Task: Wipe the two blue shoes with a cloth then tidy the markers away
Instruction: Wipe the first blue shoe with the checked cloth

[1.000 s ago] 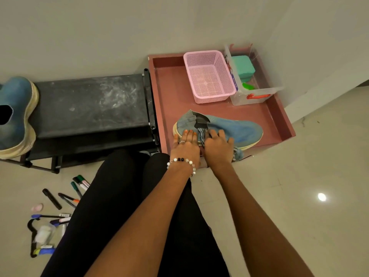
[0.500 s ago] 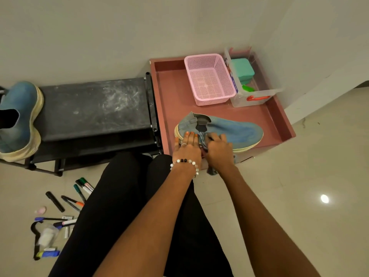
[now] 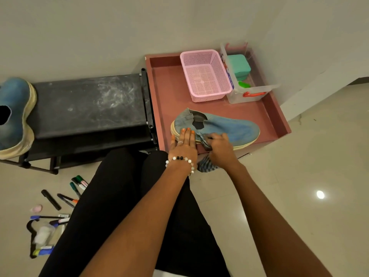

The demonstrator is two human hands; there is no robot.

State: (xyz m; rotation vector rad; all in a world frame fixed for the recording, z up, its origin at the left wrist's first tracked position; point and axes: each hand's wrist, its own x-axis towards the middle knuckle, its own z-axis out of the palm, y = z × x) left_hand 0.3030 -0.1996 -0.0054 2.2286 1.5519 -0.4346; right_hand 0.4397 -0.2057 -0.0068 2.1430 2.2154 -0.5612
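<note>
The left hand's [image 3: 184,144] fingers [image 3: 187,134] lay straight and flat on the heel of the blue shoe [image 3: 229,128], while the right hand [image 3: 219,148] curled around a striped cloth [image 3: 205,165] held against the shoe's near side. That shoe sat in the reddish tray [image 3: 167,92], near the pink basket [image 3: 205,74]. The second blue shoe [image 3: 14,114] rested far left on the black rack [image 3: 87,104], with markers [image 3: 75,188] scattered on the floor [image 3: 299,176] near it.

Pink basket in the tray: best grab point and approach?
Grip the pink basket by its near rim, coming from above. It stands upright, open top, with bare red tray floor in front and left; the clear bin crowds its right wall.
</note>
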